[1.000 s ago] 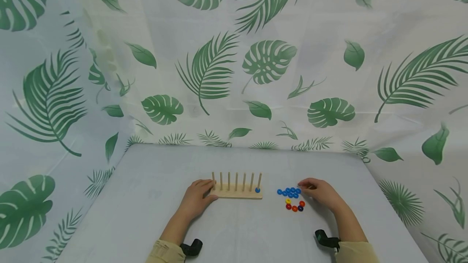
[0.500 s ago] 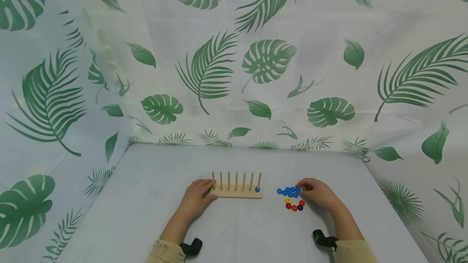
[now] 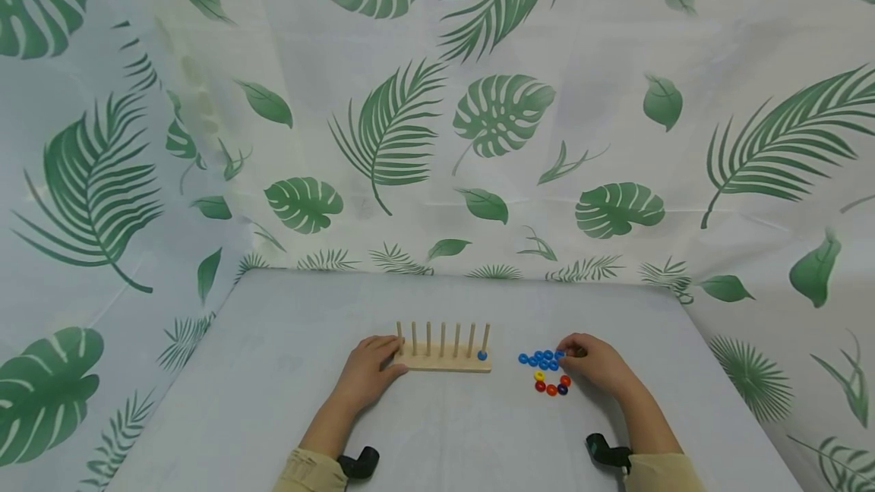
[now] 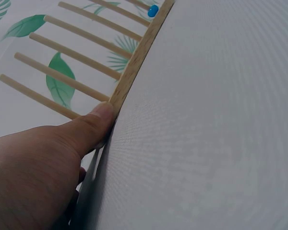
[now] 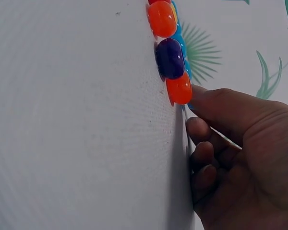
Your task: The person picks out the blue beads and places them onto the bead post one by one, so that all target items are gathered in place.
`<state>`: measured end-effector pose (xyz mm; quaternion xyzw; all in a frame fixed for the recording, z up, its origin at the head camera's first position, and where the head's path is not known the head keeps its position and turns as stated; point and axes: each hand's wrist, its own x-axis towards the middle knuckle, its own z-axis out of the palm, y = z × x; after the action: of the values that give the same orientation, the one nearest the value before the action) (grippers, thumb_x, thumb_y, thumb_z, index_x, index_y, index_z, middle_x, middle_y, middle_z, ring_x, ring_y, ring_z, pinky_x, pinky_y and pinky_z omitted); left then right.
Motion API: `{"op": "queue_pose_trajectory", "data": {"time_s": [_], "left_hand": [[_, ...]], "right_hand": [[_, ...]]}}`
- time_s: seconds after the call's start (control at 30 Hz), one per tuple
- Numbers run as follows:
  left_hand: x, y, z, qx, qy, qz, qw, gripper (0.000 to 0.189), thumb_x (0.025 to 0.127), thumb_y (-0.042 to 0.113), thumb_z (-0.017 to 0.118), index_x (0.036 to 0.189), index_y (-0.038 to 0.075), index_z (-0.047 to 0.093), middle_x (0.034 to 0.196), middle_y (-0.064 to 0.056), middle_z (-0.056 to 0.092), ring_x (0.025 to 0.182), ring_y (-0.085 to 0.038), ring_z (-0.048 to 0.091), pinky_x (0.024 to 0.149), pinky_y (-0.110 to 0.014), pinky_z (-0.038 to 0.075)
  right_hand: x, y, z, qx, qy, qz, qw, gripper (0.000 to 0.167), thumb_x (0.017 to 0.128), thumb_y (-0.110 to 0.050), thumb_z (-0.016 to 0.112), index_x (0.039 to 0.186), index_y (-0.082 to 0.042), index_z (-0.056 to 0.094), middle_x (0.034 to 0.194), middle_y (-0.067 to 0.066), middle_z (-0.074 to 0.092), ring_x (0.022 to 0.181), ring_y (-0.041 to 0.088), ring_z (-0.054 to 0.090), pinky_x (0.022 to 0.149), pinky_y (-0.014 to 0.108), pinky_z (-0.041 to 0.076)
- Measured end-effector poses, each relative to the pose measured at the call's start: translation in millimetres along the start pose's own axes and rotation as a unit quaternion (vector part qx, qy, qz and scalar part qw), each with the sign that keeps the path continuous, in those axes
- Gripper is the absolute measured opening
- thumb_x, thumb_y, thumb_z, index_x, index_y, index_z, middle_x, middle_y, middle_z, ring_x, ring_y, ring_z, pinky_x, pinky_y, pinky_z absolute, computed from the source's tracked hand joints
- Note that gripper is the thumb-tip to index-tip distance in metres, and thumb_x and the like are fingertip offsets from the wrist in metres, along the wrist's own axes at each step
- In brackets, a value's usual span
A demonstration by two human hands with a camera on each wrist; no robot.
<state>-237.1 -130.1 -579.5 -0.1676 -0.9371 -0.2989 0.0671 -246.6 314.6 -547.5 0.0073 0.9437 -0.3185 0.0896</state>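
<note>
A wooden peg rack (image 3: 444, 359) with a row of upright pegs stands on the table, one blue bead (image 3: 481, 355) threaded on its rightmost peg. My left hand (image 3: 369, 373) grips the rack's left end; in the left wrist view the thumb (image 4: 102, 112) lies against the base's near edge. To the right is a cluster of blue beads (image 3: 538, 356). My right hand (image 3: 596, 361) pinches the rightmost blue bead of that cluster between thumb and fingers. From the right wrist, the thumb (image 5: 216, 103) covers most of this bead, behind an orange bead (image 5: 180, 90).
In front of the blue beads lie a yellow bead (image 3: 539, 376), a dark purple bead (image 3: 563, 389) and several red and orange beads (image 3: 551, 390). A white table (image 3: 287, 325) meets leaf-print curtains (image 3: 410, 135) at the back and sides.
My right hand has moved a little left and its fingertips have closed on the end blue bead. The left hand and the rack have stayed put.
</note>
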Motion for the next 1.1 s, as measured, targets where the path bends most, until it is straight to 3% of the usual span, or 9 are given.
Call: {"op": "queue_pose_trajectory", "data": {"time_s": [0.43,1.1], "left_hand": [[0.0,-2.4,2.7,0.007,0.0,0.004,1.0,0.055,0.09,0.04,0.07,0.137,0.012,0.06,0.138,-0.004,0.061,0.134,-0.031,0.049,0.111,-0.052,0.041],[-0.7,-1.1,1.3,0.008,-0.005,-0.002,1.0,0.056,0.09,0.04,0.07,0.138,0.013,0.06,0.139,-0.003,0.06,0.134,-0.031,0.049,0.112,-0.052,0.04]], "right_hand": [[-3.9,-7.3,-8.1,-0.008,0.008,-0.012,0.9999,0.021,0.092,-0.027,0.07,0.109,-0.015,0.067,0.095,0.003,0.063,0.087,0.02,0.055,0.07,0.029,0.049],[-13.0,-49.1,-34.0,0.012,0.022,-0.075,0.9968,0.026,0.094,-0.028,0.069,0.116,-0.016,0.065,0.101,0.001,0.067,0.094,0.019,0.06,0.081,0.035,0.059]]}}
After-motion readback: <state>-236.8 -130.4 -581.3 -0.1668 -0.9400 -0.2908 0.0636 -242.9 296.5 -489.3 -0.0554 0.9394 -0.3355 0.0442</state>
